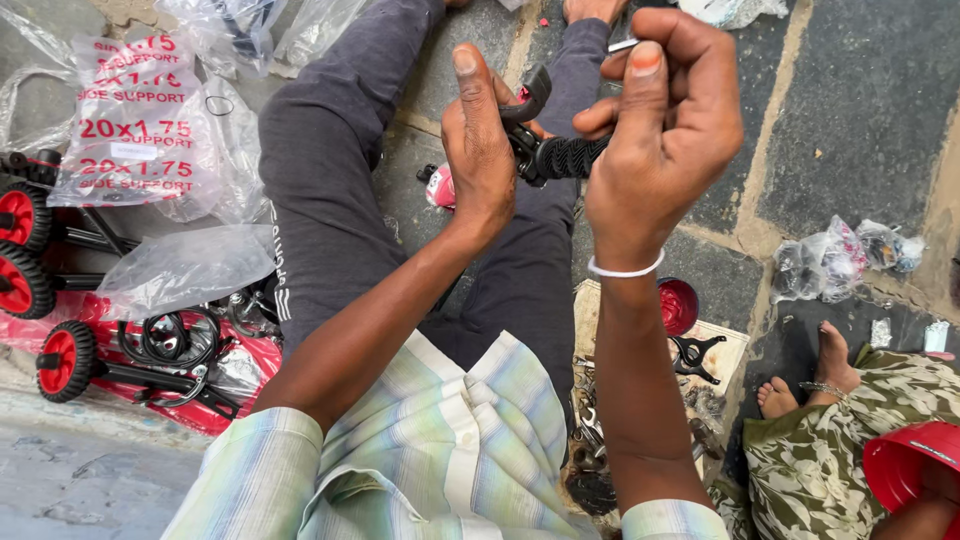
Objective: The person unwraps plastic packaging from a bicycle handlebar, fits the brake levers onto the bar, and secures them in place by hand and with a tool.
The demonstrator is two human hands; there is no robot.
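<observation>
Three red-hubbed small wheels (40, 290) on black brackets lie at far left beside printed plastic bags (135, 120). At centre, the left hand (480, 150) is clamped on a black brake lever (530, 110), thumb upright; the right hand (665, 130) is closed around its ribbed black grip (565, 157) and pinches a thin metal piece. One lever assembly, held above the lap: likely light, rigid, non-slip at the ribbing, best held there.

Pavement bicycle workshop — training wheels (40, 270), stone paving (860, 110).
</observation>
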